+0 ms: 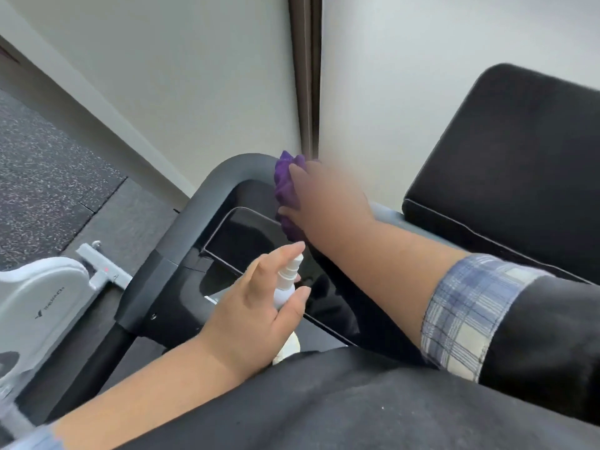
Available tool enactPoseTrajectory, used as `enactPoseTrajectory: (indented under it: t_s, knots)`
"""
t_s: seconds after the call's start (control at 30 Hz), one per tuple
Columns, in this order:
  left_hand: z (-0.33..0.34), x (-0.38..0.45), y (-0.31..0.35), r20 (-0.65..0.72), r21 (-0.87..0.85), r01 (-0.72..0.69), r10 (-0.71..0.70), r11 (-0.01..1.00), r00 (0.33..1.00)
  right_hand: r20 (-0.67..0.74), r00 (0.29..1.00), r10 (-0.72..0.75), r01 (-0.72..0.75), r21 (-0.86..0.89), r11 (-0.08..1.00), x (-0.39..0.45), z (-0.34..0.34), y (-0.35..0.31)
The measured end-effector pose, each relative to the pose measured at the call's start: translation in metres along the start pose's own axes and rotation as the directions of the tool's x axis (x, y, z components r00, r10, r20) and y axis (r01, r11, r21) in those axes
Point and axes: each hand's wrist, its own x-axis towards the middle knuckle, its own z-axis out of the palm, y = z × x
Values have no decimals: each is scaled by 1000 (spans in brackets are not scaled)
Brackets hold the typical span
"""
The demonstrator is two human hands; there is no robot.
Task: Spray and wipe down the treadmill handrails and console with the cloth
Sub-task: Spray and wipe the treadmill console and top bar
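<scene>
Right hand (321, 203), blurred at frame centre, pressing bunched purple cloth (287, 186) against handrail (233, 167); finger curl unclear. Left hand (259, 303) gripping white spray bottle (289, 280) over console (246, 228), lower centre. Risk: accidental trigger squeeze wetting console screen; cloth slipping off curved rail.

Dark speckled floor (42, 177) carries everything, with a plainer grey mat (130, 219) laid on it beside the white wall. On the floor stand the treadmill, its grey handrail (224, 177) curving over the glossy black console (246, 241), and a white machine (35, 303) (small logo, unreadable) just left of it. A black padded bench (506, 177) is at right; its footing is hidden.
</scene>
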Motion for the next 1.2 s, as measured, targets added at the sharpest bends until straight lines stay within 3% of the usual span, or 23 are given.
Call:
enactPoseTrajectory:
  t_s: [0.1, 0.27, 0.57, 0.97, 1.2]
  knots:
    - [2, 20, -4, 79, -61, -119, 123, 991, 989, -8, 999, 51, -51, -16, 999, -24, 5, 6]
    - [-4, 43, -7, 193, -143, -339, 362, 930, 912, -9, 986, 169, -169, -27, 985, -67, 0, 17]
    - [-9, 52, -6, 251, -309, -479, 556, 822, 792, -55, 928, 367, -369, -26, 929, -119, 2, 26]
    - [3, 46, 17, 332, -397, -555, 678, 731, 656, -41, 880, 474, -474, 15, 881, -172, 4, 37]
    - [20, 40, 39, 364, -400, -534, 664, 744, 653, -50, 852, 521, -516, 84, 852, -220, 2, 51]
